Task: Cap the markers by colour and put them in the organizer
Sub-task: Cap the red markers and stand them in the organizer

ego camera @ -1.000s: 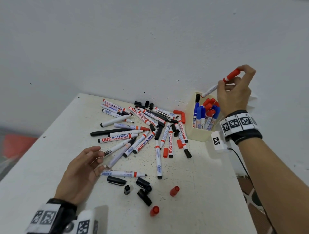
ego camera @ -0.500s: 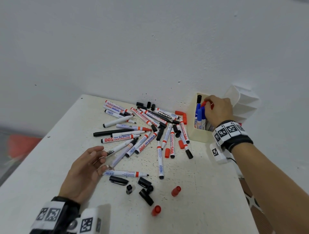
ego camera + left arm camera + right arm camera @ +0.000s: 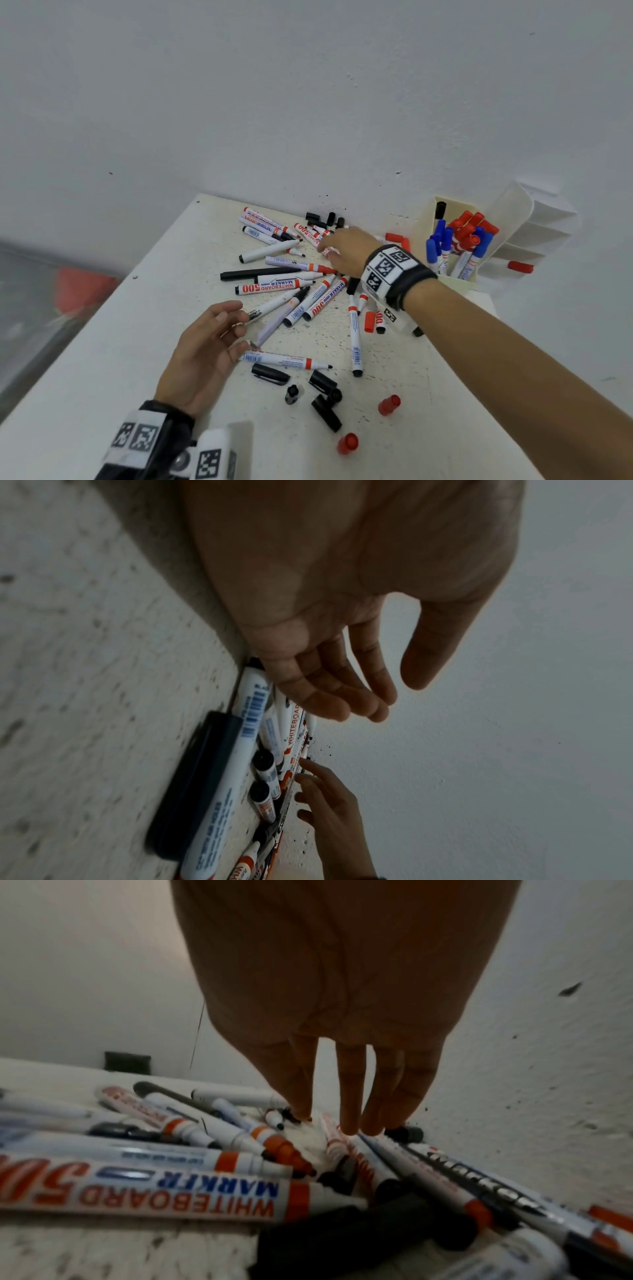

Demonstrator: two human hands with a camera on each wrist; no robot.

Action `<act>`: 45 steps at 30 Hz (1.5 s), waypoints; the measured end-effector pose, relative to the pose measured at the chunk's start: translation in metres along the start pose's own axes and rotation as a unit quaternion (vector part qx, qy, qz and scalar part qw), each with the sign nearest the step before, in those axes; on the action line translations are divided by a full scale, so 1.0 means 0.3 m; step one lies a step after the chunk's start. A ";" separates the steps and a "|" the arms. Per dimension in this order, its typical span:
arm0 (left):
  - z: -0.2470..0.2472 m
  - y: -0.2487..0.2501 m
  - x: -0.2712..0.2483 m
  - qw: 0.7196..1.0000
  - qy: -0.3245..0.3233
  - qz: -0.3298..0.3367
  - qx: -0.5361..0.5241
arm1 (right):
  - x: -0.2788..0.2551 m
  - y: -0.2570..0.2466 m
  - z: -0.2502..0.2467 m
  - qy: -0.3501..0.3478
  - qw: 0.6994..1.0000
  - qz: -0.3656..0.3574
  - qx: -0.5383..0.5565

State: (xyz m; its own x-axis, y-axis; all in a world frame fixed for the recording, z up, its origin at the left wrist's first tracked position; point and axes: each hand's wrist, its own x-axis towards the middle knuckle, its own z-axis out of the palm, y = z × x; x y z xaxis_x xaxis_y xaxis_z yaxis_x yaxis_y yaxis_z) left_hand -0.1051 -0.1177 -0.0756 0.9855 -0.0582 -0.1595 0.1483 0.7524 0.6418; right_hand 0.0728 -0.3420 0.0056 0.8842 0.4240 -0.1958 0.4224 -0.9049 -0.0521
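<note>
A big pile of white whiteboard markers [image 3: 274, 286] with red and black ends lies in the middle of the speckled white bench [image 3: 428, 411], spreading toward the far wall. The cream plastic organizer [image 3: 455, 279] stands at the far right of the bench, close to the wall. Red-capped and blue-capped markers stand upright in it, with one black-capped one at its far left corner.

The right hand [image 3: 346, 251] reaches over the far part of the pile. Its fingers [image 3: 349, 1112] point straight down and their tips touch the markers there. It grips nothing.

The left hand [image 3: 205, 353] lies at the near left edge of the pile with its fingers loose and a little spread, holding nothing.

Loose black caps [image 3: 325, 397] and two loose red caps [image 3: 388, 405] sit on the near part of the bench. A white folded stand [image 3: 534, 236] leans by the wall, just right of the organizer.
</note>
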 end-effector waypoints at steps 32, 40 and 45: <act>0.430 0.053 0.277 0.667 -0.261 0.090 0.692 | -0.606 0.049 -0.056 0.348 0.784 0.042 0.512; 0.559 -0.193 0.366 0.347 -0.311 0.039 0.884 | -0.737 -0.033 0.062 0.329 0.694 0.143 0.625; 0.546 -0.279 0.369 0.290 -0.298 0.059 0.907 | -0.768 -0.063 0.137 0.281 0.645 0.172 0.690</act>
State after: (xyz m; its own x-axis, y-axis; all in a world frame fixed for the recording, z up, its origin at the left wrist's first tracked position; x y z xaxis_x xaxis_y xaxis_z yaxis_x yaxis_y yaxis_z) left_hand 0.0051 -0.2948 -0.0241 0.7511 -0.6129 -0.2451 -0.6237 -0.7806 0.0406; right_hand -0.1471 -0.4240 0.0114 0.9746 -0.2152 -0.0620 -0.0537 0.0439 -0.9976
